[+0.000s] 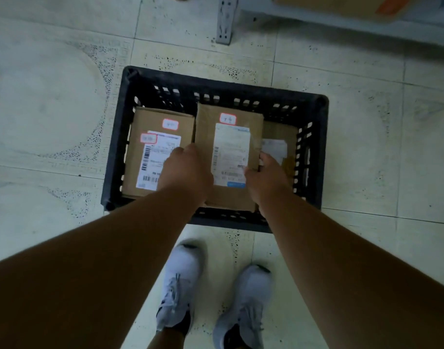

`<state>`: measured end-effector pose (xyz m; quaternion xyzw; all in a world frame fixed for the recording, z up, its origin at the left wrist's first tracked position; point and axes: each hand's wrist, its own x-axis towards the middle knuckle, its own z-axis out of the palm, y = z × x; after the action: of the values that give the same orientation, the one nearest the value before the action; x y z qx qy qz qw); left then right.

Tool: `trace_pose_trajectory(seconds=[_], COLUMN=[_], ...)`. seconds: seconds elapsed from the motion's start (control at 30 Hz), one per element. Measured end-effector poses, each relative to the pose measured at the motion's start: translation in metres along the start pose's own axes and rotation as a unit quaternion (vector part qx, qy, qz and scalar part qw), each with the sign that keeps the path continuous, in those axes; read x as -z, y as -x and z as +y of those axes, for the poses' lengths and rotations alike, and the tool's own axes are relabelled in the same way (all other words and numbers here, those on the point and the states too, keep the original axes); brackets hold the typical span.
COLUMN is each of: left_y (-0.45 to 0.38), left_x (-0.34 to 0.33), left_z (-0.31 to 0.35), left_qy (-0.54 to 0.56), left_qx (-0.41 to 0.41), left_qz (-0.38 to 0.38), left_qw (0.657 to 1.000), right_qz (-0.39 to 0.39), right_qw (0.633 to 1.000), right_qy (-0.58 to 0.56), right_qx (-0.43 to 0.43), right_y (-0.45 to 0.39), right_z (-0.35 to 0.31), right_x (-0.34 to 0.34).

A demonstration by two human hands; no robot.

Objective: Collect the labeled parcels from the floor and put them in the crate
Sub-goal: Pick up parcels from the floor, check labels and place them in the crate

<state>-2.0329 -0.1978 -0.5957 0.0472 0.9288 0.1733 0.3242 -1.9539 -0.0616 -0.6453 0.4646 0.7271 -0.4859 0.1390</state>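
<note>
Both hands clamp the middle parcel (229, 157) inside the black crate (314, 157) on the floor: left hand (184, 170) on its left edge, right hand (265, 177) on its right. Another labeled parcel (156, 152) lies just left.

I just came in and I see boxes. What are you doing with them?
A person is packing cardboard parcels into a black plastic crate on the tiled floor. Both hands grip the middle parcel: the left hand on its left edge, the right hand on its right edge, setting it in. Another labeled parcel already lies on the left side of the crate, and a third sits lower on the right, partly hidden.
</note>
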Motion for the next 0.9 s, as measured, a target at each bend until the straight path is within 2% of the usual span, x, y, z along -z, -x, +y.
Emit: trace_pose_trajectory(seconds=[0.1, 0.27, 0.37, 0.57, 0.7, 0.9], left_y=[-0.010, -0.016, -0.017, -0.017, -0.016, -0.010], left_x=[-0.011, -0.022, -0.025, -0.031, -0.033, -0.043], left_z=[0.002, 0.003, -0.001, -0.020, -0.025, -0.022], left_qy=[-0.047, -0.107, -0.103, -0.163, -0.145, -0.117], left_qx=[-0.010, -0.023, -0.029, -0.075, -0.052, -0.050], left_qz=[-0.029, -0.010, -0.016, -0.017, -0.017, -0.043], left_qw=[0.998, 0.994, 0.994, 0.984, 0.988, 0.991], right_qz=[0.012, 0.026, 0.029, 0.028, 0.022, 0.004], right_qw=[1.000, 0.998, 0.995, 0.991, 0.988, 0.988], right_qy=[0.025, 0.063, 0.097, 0.120, 0.134, 0.143], right_qx=[0.012, 0.004, 0.015, 0.048, 0.067, 0.051], right_y=[-0.009, -0.010, -0.005, -0.004, -0.005, -0.001], right_z=[0.007, 0.014, 0.021, 0.014, 0.014, 0.017], right_x=[0.000, 0.005, 0.011, 0.004, 0.003, 0.014])
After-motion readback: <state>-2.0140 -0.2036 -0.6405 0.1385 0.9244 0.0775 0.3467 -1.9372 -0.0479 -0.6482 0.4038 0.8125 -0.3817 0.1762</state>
